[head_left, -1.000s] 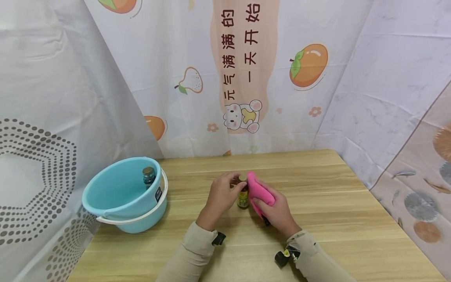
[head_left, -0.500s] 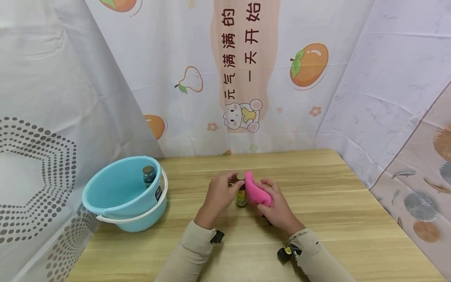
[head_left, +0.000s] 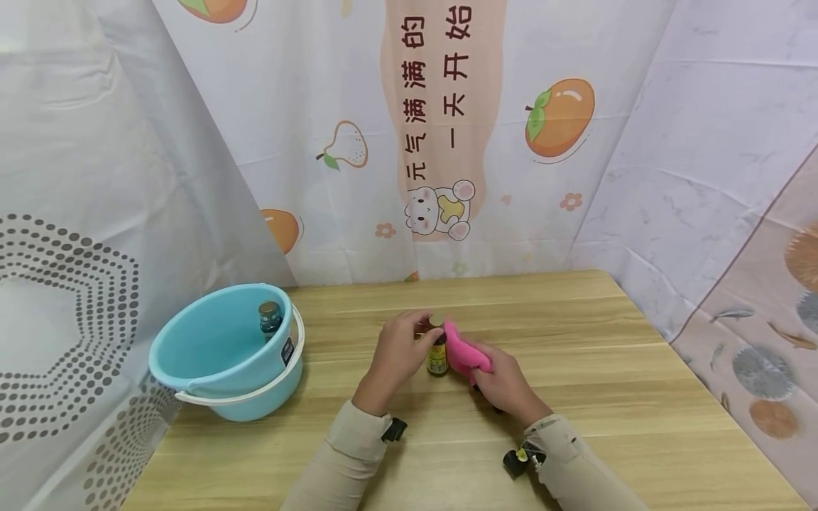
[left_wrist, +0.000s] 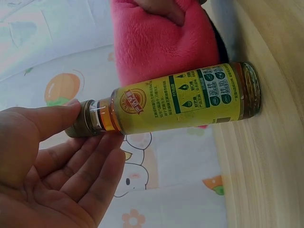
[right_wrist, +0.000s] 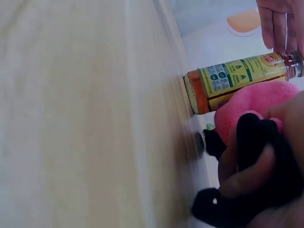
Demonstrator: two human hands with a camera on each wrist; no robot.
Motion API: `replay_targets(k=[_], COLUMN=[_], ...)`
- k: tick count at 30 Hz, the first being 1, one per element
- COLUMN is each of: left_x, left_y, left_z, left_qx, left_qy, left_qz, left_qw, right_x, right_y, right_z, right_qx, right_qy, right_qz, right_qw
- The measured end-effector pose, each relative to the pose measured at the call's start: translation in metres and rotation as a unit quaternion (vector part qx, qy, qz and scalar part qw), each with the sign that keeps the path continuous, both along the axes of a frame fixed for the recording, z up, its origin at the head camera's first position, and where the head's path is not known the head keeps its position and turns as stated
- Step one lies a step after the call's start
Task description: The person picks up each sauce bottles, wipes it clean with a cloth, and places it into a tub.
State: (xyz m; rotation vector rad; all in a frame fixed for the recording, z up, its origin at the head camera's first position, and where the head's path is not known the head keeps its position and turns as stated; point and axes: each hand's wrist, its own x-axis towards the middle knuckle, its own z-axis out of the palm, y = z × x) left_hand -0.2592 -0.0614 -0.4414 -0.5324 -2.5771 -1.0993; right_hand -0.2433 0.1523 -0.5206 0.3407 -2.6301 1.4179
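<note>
A glass bottle of amber liquid with a yellow-green label (left_wrist: 175, 102) stands upright on the table. My left hand (head_left: 399, 355) pinches it at the cap (left_wrist: 81, 124) between thumb and fingers. On the bottle's right side, my right hand (head_left: 505, 383) holds a fluffy pink cloth (head_left: 468, 357) bunched against the glass. In the right wrist view, black material (right_wrist: 218, 209) shows under the fingers together with the pink. The cloth hides part of the bottle's side there.
At the left of the wooden table (head_left: 575, 440) stands a light blue bucket (head_left: 217, 333) with a white handle. A dark capped bottle (head_left: 270, 319) is inside it. Printed curtains (head_left: 332, 213) hang behind and beside the table.
The bottle has shifted slightly left with my left hand still at its cap. My right hand and the pink cloth have slid down along its side in the last half second.
</note>
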Motion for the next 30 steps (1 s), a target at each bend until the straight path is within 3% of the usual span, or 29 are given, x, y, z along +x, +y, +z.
replay_targets(k=[5, 14, 20, 30], left_x=[0.0000, 0.0005, 0.0005, 0.0005], left_y=[0.0009, -0.0003, 0.0001, 0.0015], left_z=[0.0012, 0.0006, -0.0012, -0.0019], left_qx=[0.001, 0.017, 0.019, 0.017], left_qy=[-0.007, -0.017, 0.000, 0.013], left_qz=[-0.008, 0.003, 0.030, 0.007], left_qw=[0.9999, 0.9997, 0.9994, 0.9997], right_x=[-0.0012, 0.0008, 0.0007, 0.0031], right_y=[-0.0006, -0.0006, -0.0009, -0.0019], right_z=[-0.0008, -0.0019, -0.0030, 0.0032], right_qx=[0.017, -0.033, -0.049, -0.078], right_qy=[0.009, -0.027, -0.008, 0.056], right_qz=[-0.001, -0.007, -0.012, -0.015], right_qw=[1.000, 0.999, 0.999, 0.995])
